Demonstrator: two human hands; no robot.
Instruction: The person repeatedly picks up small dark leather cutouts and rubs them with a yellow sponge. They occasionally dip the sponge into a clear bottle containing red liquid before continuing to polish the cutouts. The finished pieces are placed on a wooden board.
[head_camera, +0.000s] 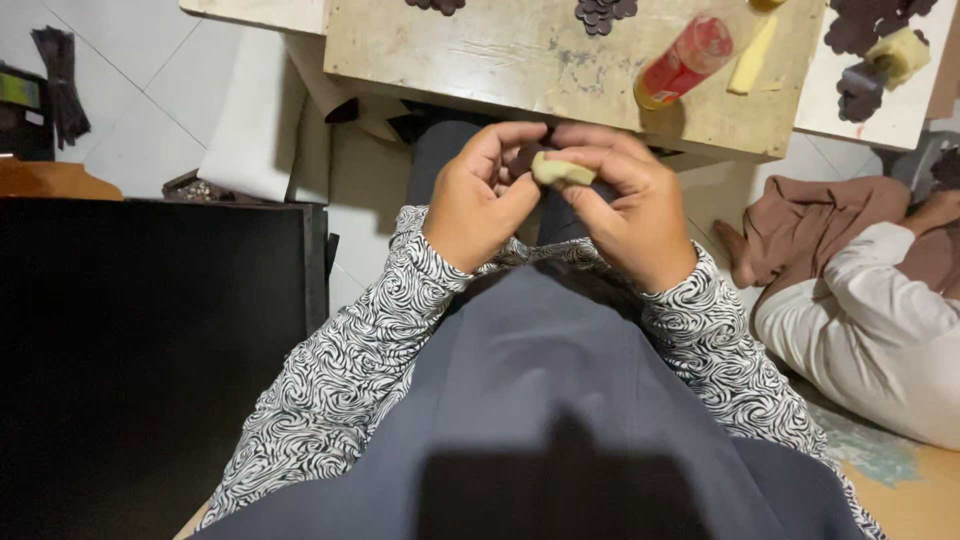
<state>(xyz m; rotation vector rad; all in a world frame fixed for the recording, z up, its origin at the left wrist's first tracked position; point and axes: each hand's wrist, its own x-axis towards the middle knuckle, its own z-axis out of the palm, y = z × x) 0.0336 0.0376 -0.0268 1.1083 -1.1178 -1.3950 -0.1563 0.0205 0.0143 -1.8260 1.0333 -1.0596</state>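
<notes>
**Two hands work a pale lump above the lap**

Grey cloth (560, 400) covers the lap closest to the camera, framed by two sleeves (340, 380) in a black-and-white swirl print. Above the lap both hands meet. The left hand (480, 200) curls inward, its fingers (500, 140) bent round a small dark piece (524, 158) that peeks out between the hands. The right hand (630, 215) has its fingers (590, 160) pinched together on a pale yellow lump (560, 172), which touches the dark piece and sits just in front of the counter's near edge.

Beyond the hands stands a low wooden counter (520, 50), scuffed and stained. On it lies a red bottle (685, 62) with a yellow cap, tipped on its side, and just beside it a pale yellow stick (752, 55). Dark flower-shaped pieces (604, 12) rest along the far edge. A second board (900, 115) to the right carries more dark pieces and another yellow lump (898, 55).

At the right, another person in a white sleeve (860, 320) and brown cloth sits on the floor. A black box (150, 330) fills the left side.
</notes>
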